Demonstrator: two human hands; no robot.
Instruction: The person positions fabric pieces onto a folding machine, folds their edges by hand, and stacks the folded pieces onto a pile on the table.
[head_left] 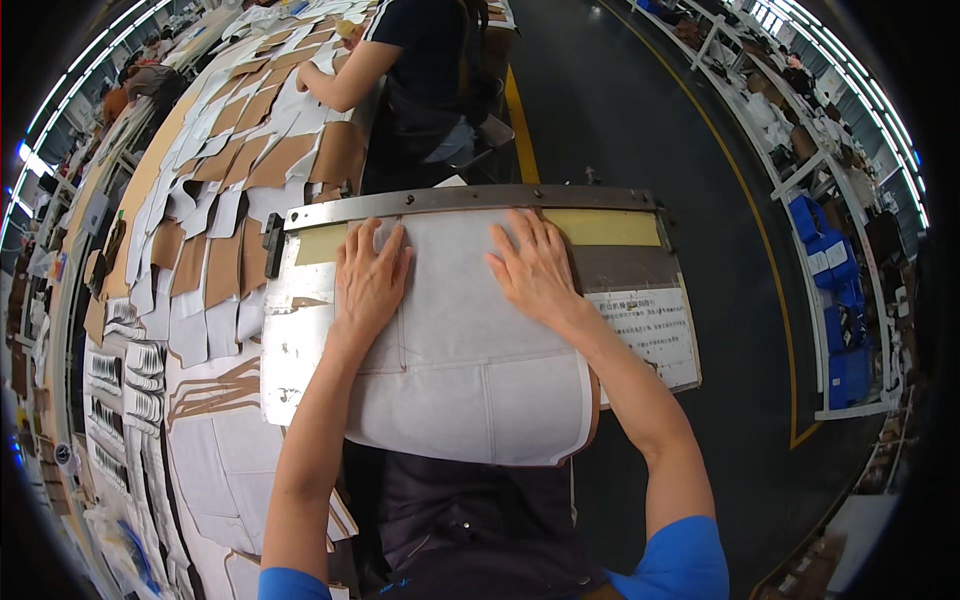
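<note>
A stitched leather panel (450, 310), pale grey on its upper face with brown along its edge, lies over a metal machine plate (290, 345). Its near end curves down over the plate's front edge. My left hand (372, 278) rests flat on the panel's left side, fingers pointing away from me. On the right side, my right hand (535, 265) presses down with fingers spread. Both sets of fingertips are close to the long metal bar (470, 200) across the plate's far edge. The panel's far edge meets that bar; whether it passes beneath cannot be made out.
Left is a long table with brown and pale pieces (250, 160), bundled strips (145, 370) and another stitched panel (215, 460). A co-worker (410, 70) stands beyond the plate. Yellow strips (610, 227) and a printed sheet (645, 335) lie on it. Right, shelving holds blue bins (830, 255).
</note>
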